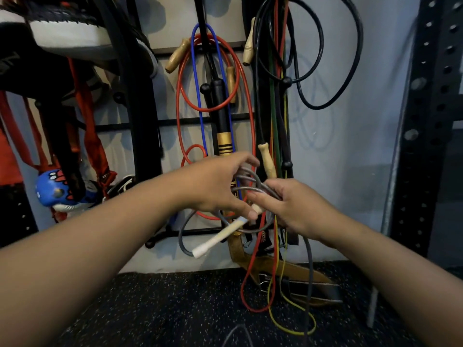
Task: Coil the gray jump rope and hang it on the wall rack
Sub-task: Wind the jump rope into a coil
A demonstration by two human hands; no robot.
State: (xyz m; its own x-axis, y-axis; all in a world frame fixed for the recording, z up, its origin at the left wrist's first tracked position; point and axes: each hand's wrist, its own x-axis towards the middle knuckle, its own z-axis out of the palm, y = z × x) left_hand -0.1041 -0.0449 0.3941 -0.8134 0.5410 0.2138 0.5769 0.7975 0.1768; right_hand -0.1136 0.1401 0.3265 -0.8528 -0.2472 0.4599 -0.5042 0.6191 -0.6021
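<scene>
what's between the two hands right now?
Head view: loops of the gray jump rope bridge the gap between the left hand and right hand. Its pale wooden handle hangs just below; a red rope hangs behind.

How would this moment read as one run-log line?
stage: coiling | right hand: grips gray jump rope loops | left hand: open at loops | hung: no

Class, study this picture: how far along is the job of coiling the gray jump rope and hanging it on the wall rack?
Done: several loops of the gray jump rope are gathered in front of the rack. In hand: the right hand grips the bundled loops, while the left hand reaches into them, fingers spread. Left: one gray strand trails to the floor, the pale handle dangles loose, and nothing gray hangs on the black wall rack yet.
</scene>
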